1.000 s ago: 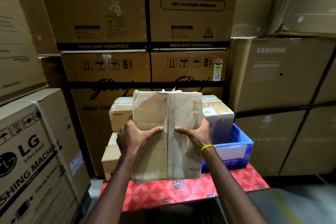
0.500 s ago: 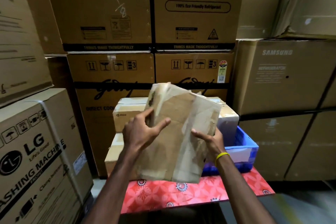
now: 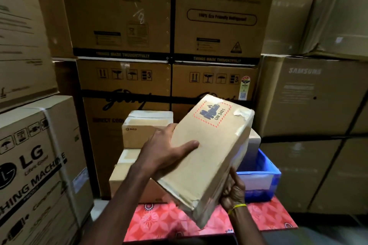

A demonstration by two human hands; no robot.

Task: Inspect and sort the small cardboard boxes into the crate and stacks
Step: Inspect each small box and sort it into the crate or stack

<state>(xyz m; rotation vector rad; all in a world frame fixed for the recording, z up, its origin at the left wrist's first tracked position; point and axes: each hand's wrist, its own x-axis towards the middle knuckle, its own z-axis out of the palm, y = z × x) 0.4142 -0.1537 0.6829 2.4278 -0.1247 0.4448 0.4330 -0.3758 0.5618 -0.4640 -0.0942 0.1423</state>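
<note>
I hold a long brown cardboard box [image 3: 207,153] tilted in the air above the table, its face with a red-dashed "UN 3481" label turned up. My left hand [image 3: 165,151] grips its left edge, thumb across the top face. My right hand [image 3: 233,191], with a yellow band at the wrist, holds the box from below on the right side. Behind the box sits a blue crate [image 3: 264,177] with a white box [image 3: 253,141] in it. To the left are two stacked cardboard boxes, the upper one [image 3: 145,129] marked "pico" and the lower one [image 3: 127,175] beneath it.
A red floral cloth [image 3: 159,223] covers the table. Large appliance cartons wall the space: an LG carton [image 3: 37,165] at left, Godrej cartons [image 3: 127,85] behind, Samsung cartons [image 3: 310,95] at right.
The box has turned in my hands from its taped seam face to the labelled face, tilting to the right. My right hand has slid down under its lower right side.
</note>
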